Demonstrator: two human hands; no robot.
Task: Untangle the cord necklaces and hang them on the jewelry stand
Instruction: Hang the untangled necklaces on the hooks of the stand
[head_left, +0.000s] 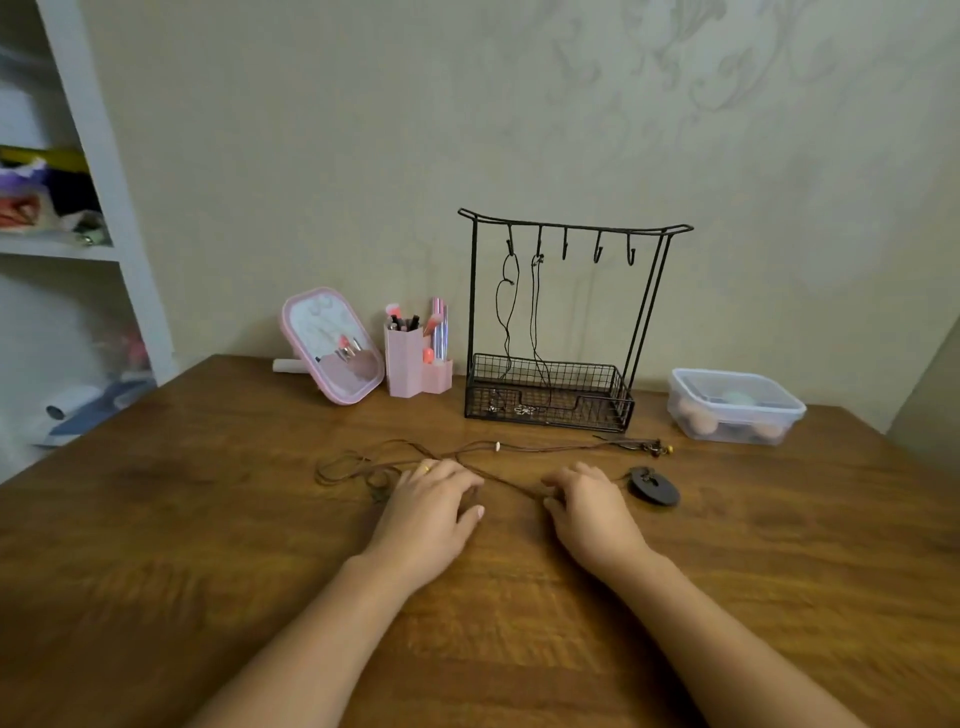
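Head view: brown cords (395, 457) limp, light, snag-prone. Left hand (434, 499) fingers curled on tangle; right hand (584, 499) pinches cord; take strand nr bead (497, 446), 12 o'clock.

Pink mirror (332, 345), brush holder (410, 358), lidded tub (735, 405)

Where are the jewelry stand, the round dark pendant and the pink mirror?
jewelry stand (575, 227), head view, top bar.
round dark pendant (655, 488), head view, disc face.
pink mirror (332, 345), head view, glass centre.
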